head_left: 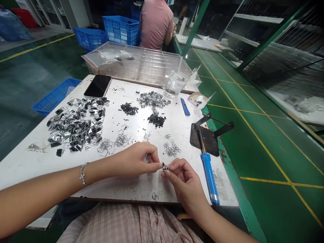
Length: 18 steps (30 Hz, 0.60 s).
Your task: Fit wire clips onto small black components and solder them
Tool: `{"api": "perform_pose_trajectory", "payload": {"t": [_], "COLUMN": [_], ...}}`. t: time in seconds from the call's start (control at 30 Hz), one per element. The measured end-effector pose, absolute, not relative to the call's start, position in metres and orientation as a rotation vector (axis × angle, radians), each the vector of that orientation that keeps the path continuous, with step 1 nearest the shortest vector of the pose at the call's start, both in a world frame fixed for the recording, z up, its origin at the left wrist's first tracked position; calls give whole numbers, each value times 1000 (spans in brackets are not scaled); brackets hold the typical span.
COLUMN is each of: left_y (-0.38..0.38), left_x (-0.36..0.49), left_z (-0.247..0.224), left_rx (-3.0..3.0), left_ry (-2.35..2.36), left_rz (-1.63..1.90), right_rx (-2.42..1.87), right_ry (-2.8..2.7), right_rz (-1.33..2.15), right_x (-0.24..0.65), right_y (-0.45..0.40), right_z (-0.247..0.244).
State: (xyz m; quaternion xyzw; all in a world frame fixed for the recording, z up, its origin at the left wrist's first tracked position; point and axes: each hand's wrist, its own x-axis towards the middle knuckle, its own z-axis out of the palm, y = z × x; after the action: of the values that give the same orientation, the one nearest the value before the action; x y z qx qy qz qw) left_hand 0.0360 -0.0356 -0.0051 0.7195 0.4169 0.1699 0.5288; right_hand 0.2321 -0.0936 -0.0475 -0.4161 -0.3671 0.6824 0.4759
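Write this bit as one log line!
left hand: holding small metal part | right hand: holding same part | beside right hand: blue soldering iron | far left: phone

place: workshop | soldering iron [209, 177] | heap of small metal parts [76, 126] | blue crates [121, 30] | yellow floor line [37, 49]

small metallic part [164, 166], partly hidden, details indistinct

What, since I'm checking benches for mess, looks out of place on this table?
A few bent wires lie near the front edge of the table, apart from the larger wire piles. Dark smudges mar the tabletop's left side, making it look dirty.
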Motion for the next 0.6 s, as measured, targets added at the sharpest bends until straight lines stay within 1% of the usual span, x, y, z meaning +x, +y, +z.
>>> {"api": "perform_pose_trajectory", "payload": {"t": [0.33, 0.6], "left_y": [-42, -43], "left_x": [40, 41], "left_z": [0, -11], "left_rx": [1884, 1970], "left_ry": [1054, 1016], "left_rz": [350, 381], "right_rx": [-1034, -1076], "right_ry": [-991, -1035], "right_rz": [1604, 1600], "right_x": [234, 232], "right_y": [-96, -96], "right_z": [-52, -49]}}
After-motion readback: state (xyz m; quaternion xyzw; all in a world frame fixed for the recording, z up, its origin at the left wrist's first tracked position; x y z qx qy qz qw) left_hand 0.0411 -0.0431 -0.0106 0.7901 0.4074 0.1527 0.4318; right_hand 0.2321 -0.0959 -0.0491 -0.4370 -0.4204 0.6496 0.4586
